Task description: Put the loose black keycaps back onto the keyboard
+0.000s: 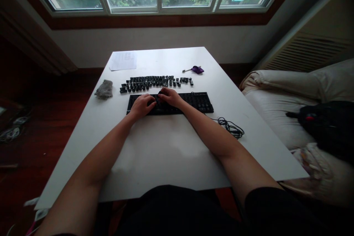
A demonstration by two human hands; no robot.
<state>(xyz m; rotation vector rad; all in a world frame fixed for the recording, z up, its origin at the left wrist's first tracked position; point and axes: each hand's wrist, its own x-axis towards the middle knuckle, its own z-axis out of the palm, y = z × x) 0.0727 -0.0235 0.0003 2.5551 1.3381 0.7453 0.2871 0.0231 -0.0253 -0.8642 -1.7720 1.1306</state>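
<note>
A black keyboard [197, 102] lies across the white table in front of me. My left hand [142, 106] rests on its left part, with the thumb and curved fingers apart and nothing visible between them. Over the upper middle of the keyboard, my right hand [170, 97] is closed in a pinch around what looks like a small black keycap, mostly hidden by the fingers. Loose black keycaps [151, 79] stand in rows just beyond the keyboard. Part of the key area is covered by my hands.
A grey cloth [104, 89] lies to the left and paper sheets [123, 61] at the far left corner. Behind the keycaps, right, sits a purple object with a brush-like handle [197, 69]. The coiled black cable [231, 127] is beside my right forearm. A sofa [265, 110] stands right.
</note>
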